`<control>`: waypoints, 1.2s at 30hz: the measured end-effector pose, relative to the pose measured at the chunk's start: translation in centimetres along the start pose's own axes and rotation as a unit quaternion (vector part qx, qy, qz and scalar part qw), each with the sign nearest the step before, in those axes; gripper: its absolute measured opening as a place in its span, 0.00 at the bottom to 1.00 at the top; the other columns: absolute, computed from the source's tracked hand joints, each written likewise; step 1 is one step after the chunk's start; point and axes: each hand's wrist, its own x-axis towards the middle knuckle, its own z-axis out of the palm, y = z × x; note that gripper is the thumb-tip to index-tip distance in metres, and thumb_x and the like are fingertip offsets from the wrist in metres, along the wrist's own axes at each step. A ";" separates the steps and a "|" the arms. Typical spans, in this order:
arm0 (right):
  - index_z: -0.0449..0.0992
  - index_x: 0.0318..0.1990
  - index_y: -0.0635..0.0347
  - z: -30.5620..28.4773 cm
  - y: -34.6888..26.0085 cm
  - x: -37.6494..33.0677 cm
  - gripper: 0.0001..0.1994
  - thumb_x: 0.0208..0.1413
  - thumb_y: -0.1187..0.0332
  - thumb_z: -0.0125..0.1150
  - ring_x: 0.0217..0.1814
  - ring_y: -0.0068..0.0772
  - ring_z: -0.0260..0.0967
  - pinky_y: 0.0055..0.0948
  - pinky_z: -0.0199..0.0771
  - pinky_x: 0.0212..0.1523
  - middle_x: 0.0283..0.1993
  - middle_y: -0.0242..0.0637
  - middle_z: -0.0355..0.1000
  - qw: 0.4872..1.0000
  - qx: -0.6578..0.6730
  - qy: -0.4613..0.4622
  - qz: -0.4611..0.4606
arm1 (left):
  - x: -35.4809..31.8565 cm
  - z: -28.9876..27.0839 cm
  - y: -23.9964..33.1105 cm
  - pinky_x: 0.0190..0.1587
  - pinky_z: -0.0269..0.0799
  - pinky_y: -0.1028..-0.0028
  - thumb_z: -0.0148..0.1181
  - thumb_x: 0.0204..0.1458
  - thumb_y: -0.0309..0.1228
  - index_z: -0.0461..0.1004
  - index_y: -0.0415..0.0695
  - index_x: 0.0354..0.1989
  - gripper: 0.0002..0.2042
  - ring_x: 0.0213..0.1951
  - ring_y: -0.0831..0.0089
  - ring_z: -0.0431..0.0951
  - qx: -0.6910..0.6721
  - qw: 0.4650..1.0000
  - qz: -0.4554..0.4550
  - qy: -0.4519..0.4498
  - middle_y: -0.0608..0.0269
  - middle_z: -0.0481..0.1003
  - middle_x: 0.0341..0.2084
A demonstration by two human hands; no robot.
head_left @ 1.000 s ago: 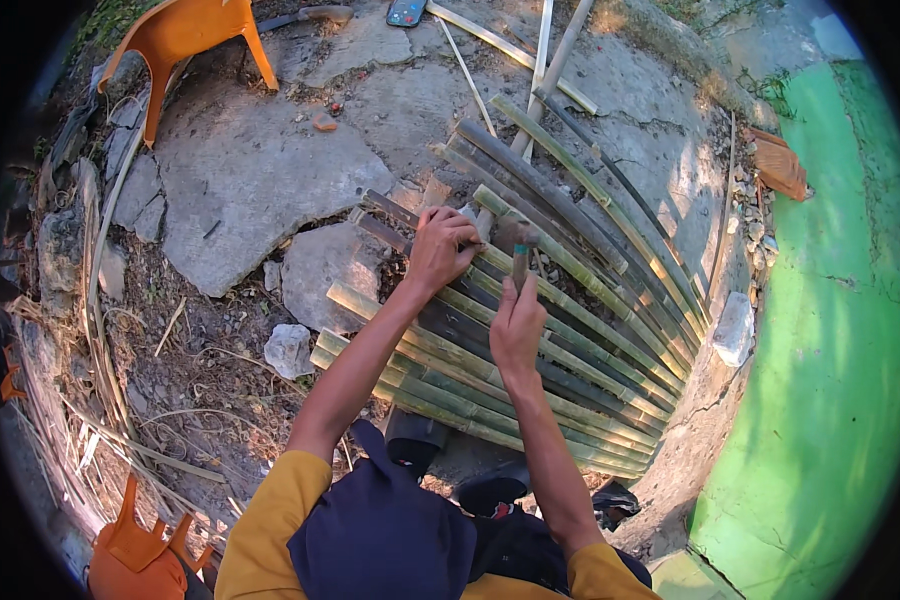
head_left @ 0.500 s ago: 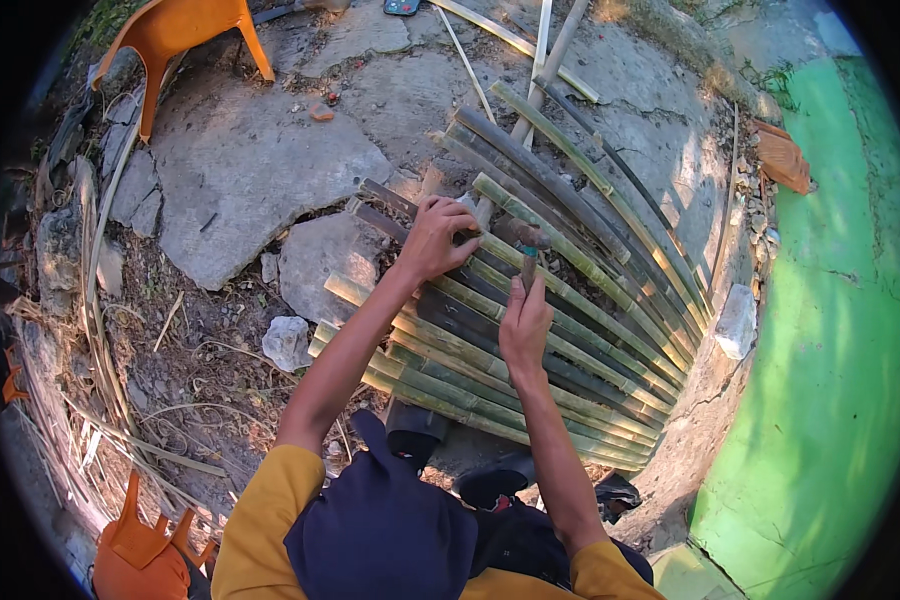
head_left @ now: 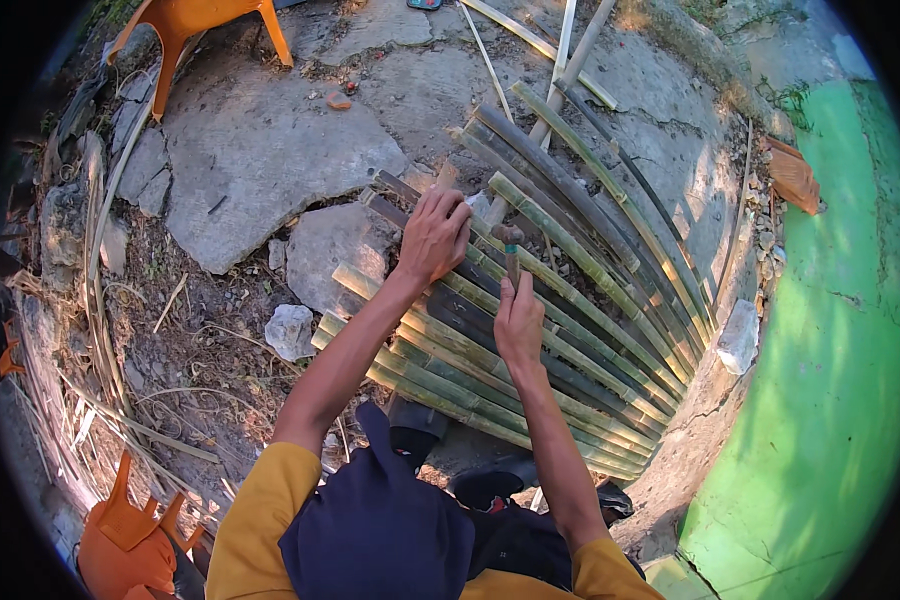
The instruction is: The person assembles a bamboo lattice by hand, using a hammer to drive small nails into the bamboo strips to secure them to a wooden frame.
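My right hand (head_left: pixel 519 322) is wrapped around the handle of a hammer (head_left: pixel 511 252). The hammer's dark metal head is up beside the fingers of my left hand (head_left: pixel 436 237). That left hand is closed, its fingers bent down over the upper ends of the bamboo slats; whatever they pinch is hidden beneath them. Split bamboo slats (head_left: pixel 590 345), green, tan and dark, lie side by side in a fan below both hands. Their lower right ends bunch close together, while the upper left ends spread apart and finish unevenly.
An orange plastic chair (head_left: pixel 195 22) stands at the far left, another orange chair (head_left: pixel 130 545) at the near left. Broken concrete slabs (head_left: pixel 270 170) and a white stone (head_left: pixel 289 332) lie left of the bamboo. A green painted surface (head_left: pixel 800 400) runs along the right, with a pale rock (head_left: pixel 738 338) beside it.
The hammer head has swung left, closer to my left hand. My left fingers have folded downward over the slats. The whole view has shifted slightly.
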 end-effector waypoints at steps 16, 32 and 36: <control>0.67 0.46 0.65 -1.8 -3.4 1.0 0.09 0.76 0.66 0.49 0.25 0.64 0.70 0.50 0.62 0.26 0.25 0.56 0.70 0.996 0.052 0.062 -0.029 | 0.3 0.1 -0.7 0.61 0.65 0.59 0.65 0.54 0.33 0.74 0.45 0.43 0.11 0.51 0.60 0.74 0.082 0.996 -0.007 -0.030 0.60 0.74 0.41; 0.66 0.47 0.63 -0.3 1.7 0.2 0.09 0.76 0.66 0.50 0.27 0.69 0.72 0.57 0.61 0.26 0.24 0.59 0.71 0.999 -0.013 -0.011 -0.031 | 1.6 0.5 -0.3 0.55 0.69 0.59 0.64 0.54 0.33 0.74 0.43 0.38 0.08 0.47 0.57 0.77 0.026 0.999 -0.033 -0.012 0.57 0.77 0.34; 0.68 0.46 0.65 -0.7 0.7 0.1 0.11 0.77 0.64 0.49 0.21 0.56 0.66 0.49 0.59 0.24 0.21 0.51 0.65 0.999 0.010 0.003 -0.044 | 2.2 1.9 -1.8 0.47 0.71 0.59 0.61 0.59 0.33 0.72 0.42 0.39 0.08 0.44 0.56 0.78 0.051 0.991 -0.102 -0.065 0.56 0.76 0.33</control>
